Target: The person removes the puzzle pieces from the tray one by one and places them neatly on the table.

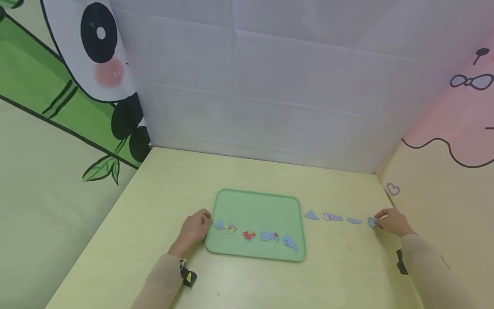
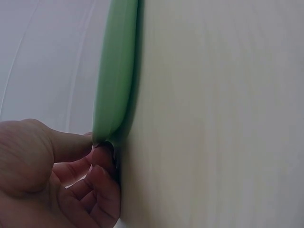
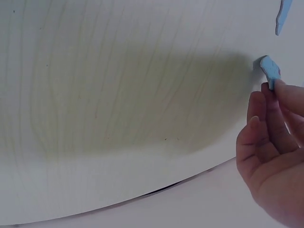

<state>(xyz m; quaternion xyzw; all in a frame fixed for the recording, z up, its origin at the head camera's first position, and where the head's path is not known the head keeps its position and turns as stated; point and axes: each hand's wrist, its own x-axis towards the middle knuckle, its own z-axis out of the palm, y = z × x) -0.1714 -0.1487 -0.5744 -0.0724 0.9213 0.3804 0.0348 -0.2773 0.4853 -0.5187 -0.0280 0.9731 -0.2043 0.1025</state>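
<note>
A shallow green tray (image 1: 258, 204) lies on the table, with several irregular puzzle pieces along its front half, among them a red one (image 1: 248, 235) and a blue one (image 1: 290, 242). My left hand (image 1: 194, 226) is at the tray's left side; in the left wrist view its thumb and fingers pinch the tray's rim (image 2: 114, 85). Far to the right, my right hand (image 1: 393, 222) pinches a small blue puzzle piece (image 3: 270, 69) between thumb and finger, close over the table. That piece's lower end is hidden by the fingertips.
Between tray and right hand, a row of blue pieces lies on the table: a triangular one (image 1: 311, 215), a long one (image 1: 332, 217) and a narrow one (image 1: 354, 220). A white back wall (image 1: 262, 128) and printed side panels bound the pale wooden table (image 1: 173, 184).
</note>
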